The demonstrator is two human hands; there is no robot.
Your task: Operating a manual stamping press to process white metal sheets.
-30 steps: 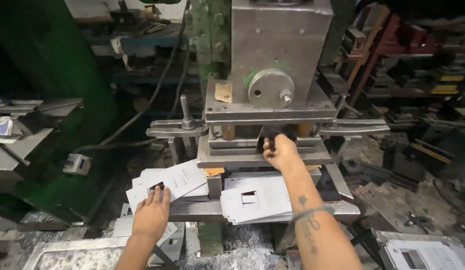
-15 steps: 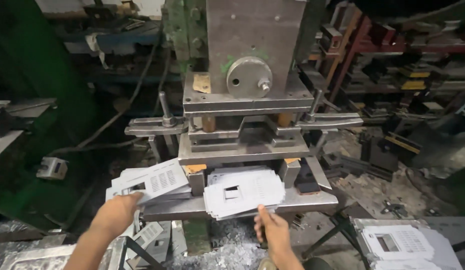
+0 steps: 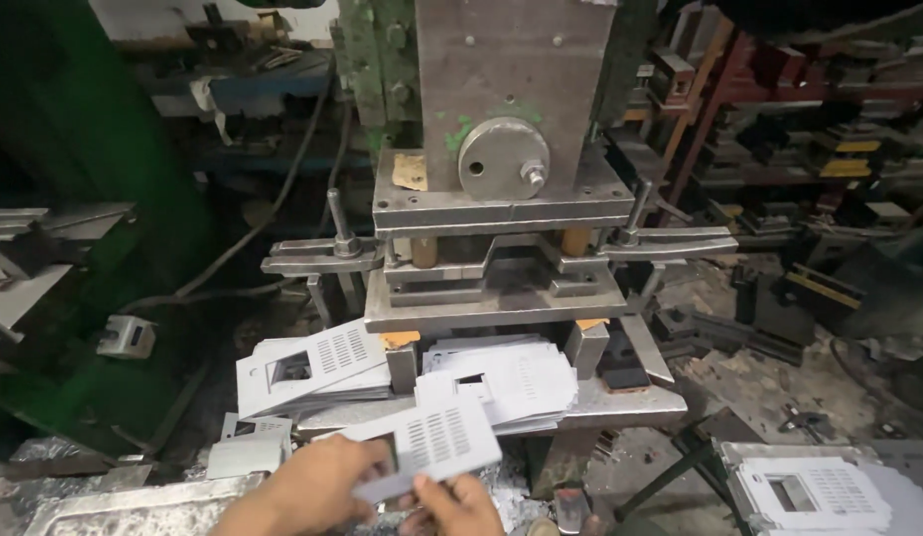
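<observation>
Both hands' fingers grip one perforated metal plate (image 3: 422,447): left hand (image 3: 317,486) on its left edge, right hand (image 3: 461,501) beneath its lower edge.

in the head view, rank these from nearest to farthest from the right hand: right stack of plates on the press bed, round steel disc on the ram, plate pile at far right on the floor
From the right hand:
1. Right stack of plates, just above the hand on the press bed.
2. Plate pile, low at the far right.
3. Round steel disc, high on the ram.
</observation>
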